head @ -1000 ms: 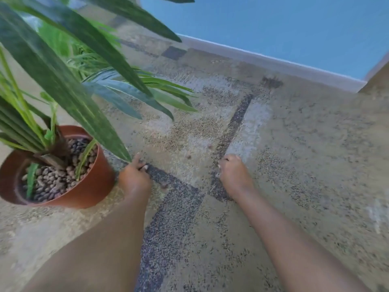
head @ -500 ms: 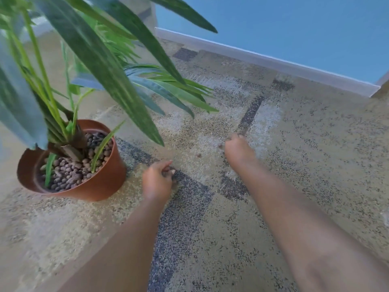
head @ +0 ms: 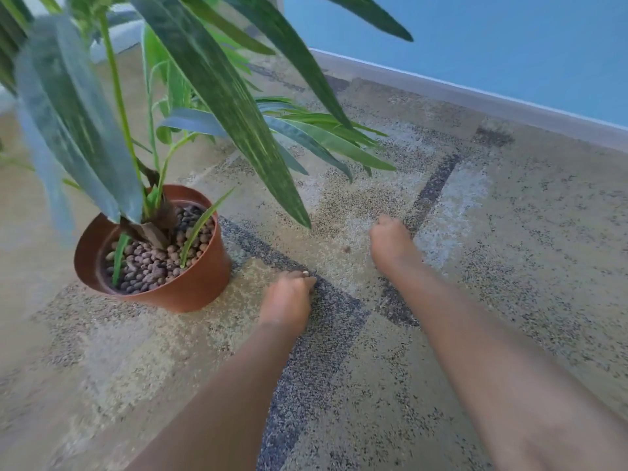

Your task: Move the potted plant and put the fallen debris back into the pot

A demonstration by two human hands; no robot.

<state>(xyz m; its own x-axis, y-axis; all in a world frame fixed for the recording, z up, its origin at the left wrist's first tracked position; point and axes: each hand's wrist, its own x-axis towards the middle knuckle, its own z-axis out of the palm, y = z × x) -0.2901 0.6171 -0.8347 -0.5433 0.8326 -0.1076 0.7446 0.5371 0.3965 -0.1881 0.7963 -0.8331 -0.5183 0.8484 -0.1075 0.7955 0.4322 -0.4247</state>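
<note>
**Both hands down on the carpet beside the pot**

Patterned carpet (head: 509,283) in beige, grey and dark blue fills my view, running back to a pale skirting board (head: 475,96) under a blue wall (head: 509,39). On my left stands the terracotta pot (head: 190,287), upright, topped with brown clay pebbles (head: 153,263) and carrying a plant with long green leaves (head: 217,93) that arch over the floor. I see my left hand (head: 287,300) just beside the pot, fingers curled in tight with the tips at the carpet; I cannot tell whether it holds anything. My right hand (head: 390,243) is further out, fingers also bunched narrow against the floor. One small brown pebble (head: 346,249) lies on the carpet just left of that hand, apart from it.
</note>
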